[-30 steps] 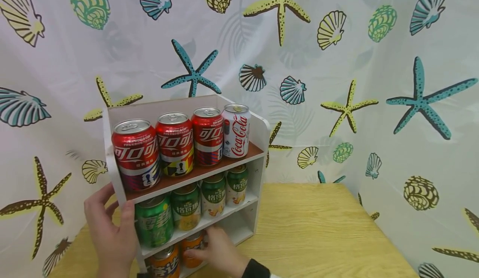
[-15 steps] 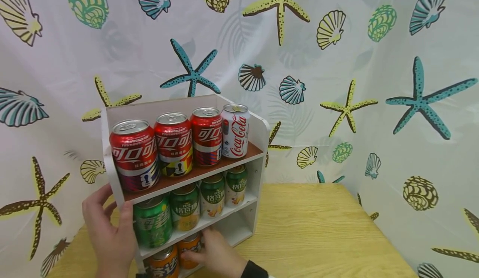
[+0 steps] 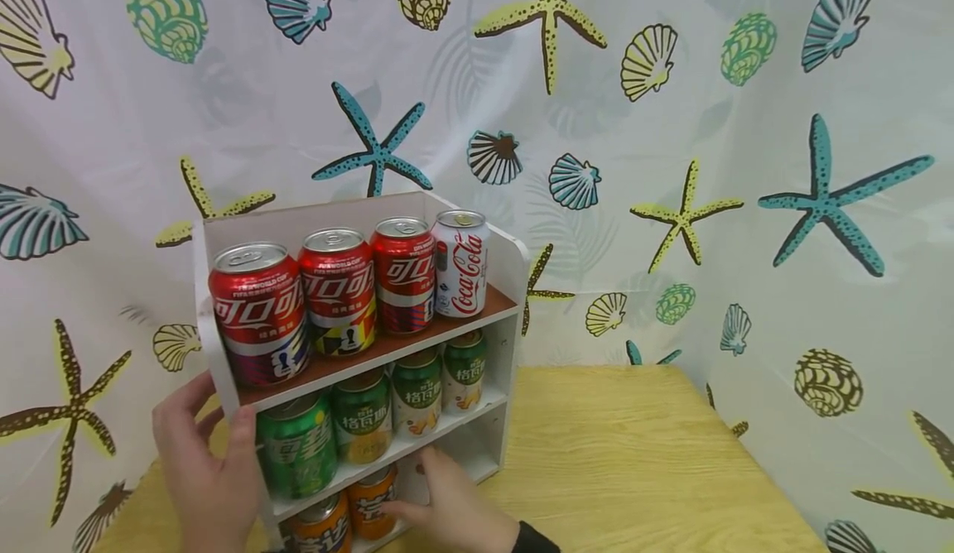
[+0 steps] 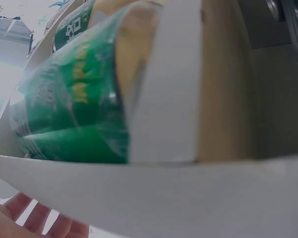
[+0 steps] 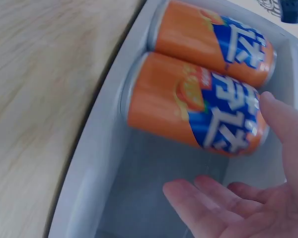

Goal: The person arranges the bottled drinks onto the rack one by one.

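Observation:
My left hand [image 3: 209, 462] holds the left side of a small white shelf [image 3: 514, 288], thumb at the front edge and fingers along the outer side; in the left wrist view those fingers [image 4: 39, 218] show past the panel. My right hand [image 3: 455, 495] is inside the bottom compartment, beside an upright orange soda can [image 5: 188, 104]. Its fingers are spread apart from that can, while the thumb lies near the can's end; contact cannot be told. A second orange soda can [image 5: 213, 42] stands left of it, against the shelf's side.
On the top level stand red cola cans [image 3: 261, 313] and a white cola can [image 3: 462, 263]. Green cans [image 3: 298, 445] fill the middle level. A wooden table [image 3: 619, 454] extends right of the shelf; a patterned curtain [image 3: 596, 122] hangs behind.
My right hand has let go of the second orange can and drawn back to the right, its fingers opening. The left hand stays on the shelf's side. The head view shifts slightly.

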The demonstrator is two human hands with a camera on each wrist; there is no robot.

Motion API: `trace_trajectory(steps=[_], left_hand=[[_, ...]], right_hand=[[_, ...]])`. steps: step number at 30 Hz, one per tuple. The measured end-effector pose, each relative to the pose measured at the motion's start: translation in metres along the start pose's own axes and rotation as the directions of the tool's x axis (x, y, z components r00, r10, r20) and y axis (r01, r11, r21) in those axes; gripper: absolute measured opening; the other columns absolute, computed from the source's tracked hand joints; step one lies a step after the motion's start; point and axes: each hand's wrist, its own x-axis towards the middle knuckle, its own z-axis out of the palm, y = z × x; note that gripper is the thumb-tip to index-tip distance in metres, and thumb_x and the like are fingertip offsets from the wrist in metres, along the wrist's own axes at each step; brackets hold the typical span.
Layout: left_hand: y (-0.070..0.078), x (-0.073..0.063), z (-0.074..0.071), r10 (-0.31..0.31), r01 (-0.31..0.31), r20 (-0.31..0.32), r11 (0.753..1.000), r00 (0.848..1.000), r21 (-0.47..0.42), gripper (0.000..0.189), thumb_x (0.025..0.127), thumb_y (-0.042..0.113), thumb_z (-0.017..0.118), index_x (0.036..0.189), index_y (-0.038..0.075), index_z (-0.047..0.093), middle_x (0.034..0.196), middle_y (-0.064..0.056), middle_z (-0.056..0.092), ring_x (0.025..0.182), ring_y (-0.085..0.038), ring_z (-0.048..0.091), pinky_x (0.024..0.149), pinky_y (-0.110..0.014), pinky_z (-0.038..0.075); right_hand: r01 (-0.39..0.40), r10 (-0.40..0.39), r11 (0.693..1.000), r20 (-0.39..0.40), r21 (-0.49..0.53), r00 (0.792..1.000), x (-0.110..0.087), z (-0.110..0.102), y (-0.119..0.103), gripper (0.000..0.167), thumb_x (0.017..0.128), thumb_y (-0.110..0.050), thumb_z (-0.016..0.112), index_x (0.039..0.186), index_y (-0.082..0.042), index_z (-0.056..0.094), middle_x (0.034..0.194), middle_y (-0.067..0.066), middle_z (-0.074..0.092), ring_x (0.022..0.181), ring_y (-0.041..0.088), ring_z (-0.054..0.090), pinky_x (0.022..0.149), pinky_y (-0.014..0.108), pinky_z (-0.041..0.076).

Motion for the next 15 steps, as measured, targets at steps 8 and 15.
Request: trace_trajectory(steps=[8,15], left_hand=[[0.010,-0.004,-0.004,0.108,-0.113,-0.101,0.993,0.989,-0.042,0.048,0.089,0.005,0.056,0.135,-0.011,0.055,0.129,0.023,0.045,0.125,-0.004,0.042,0.094,-0.017,0.041],[0.036,-0.019,0.001,0.146,-0.180,-0.216,0.973,0.965,-0.148,0.036,0.084,-0.004,0.053,0.116,-0.015,0.062,0.121,0.014,0.056,0.119,-0.010,0.053,0.102,-0.019,0.044]], right_hand=[[-0.048,0.034,0.991,-0.109,-0.125,0.993,-0.025,-0.033,0.008,0.062,0.094,-0.045,0.071,0.140,-0.006,0.055,0.136,0.011,0.060,0.116,0.029,0.064,0.091,0.032,0.057],[-0.077,0.046,0.989,-0.231,-0.126,0.972,-0.041,-0.060,0.017,0.054,0.099,-0.045,0.065,0.141,-0.012,0.054,0.127,0.003,0.065,0.110,0.023,0.067,0.087,0.037,0.057]])
